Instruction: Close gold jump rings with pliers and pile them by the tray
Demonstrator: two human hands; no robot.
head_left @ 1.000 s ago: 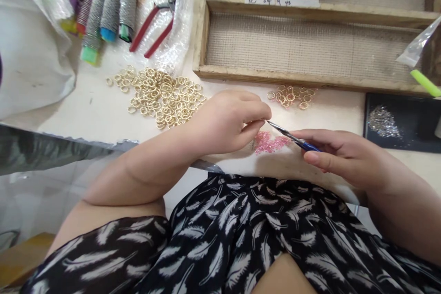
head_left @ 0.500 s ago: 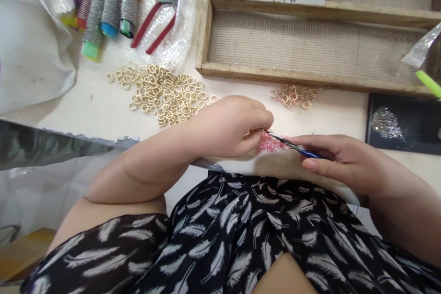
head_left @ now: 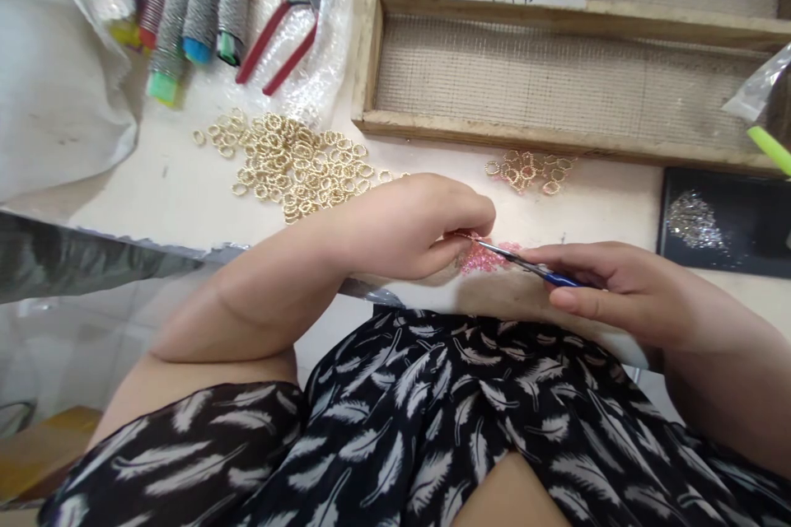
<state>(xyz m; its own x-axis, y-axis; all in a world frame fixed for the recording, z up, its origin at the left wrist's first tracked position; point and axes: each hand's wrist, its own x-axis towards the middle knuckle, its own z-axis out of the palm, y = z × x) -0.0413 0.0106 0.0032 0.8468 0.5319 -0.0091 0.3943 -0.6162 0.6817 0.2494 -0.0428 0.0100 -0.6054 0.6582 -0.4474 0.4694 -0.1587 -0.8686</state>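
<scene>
My left hand (head_left: 448, 214) is closed in a pinch above a small pile of pink rhinestones (head_left: 485, 258). A bit of a thin gold ring (head_left: 465, 236) shows between thumb and fingers; the rest of it is hidden. My right hand (head_left: 593, 284) grips slim tweezers (head_left: 525, 265) with a blue handle and a silver front. Their tip meets the left fingertips at the ring. Beyond my left forearm lies a large heap of gold rings (head_left: 302, 160). A smaller group of rings with pink on them (head_left: 528, 170) sits past the rhinestones.
Wooden mesh trays (head_left: 556, 74) take up the far right. At the right, a black tray (head_left: 747, 243) holds clear sparkling stones (head_left: 695, 220). Red-handled pliers (head_left: 265, 45) rest on bubble wrap (head_left: 330, 58). Coil-wrapped tubes (head_left: 203, 0) lie at the far left. The table edge (head_left: 154, 244) is close.
The tweezers have turned slightly and their tip sits a little lower and further right. My left hand has shifted slightly, showing more of the ring. Both hands keep their hold.
</scene>
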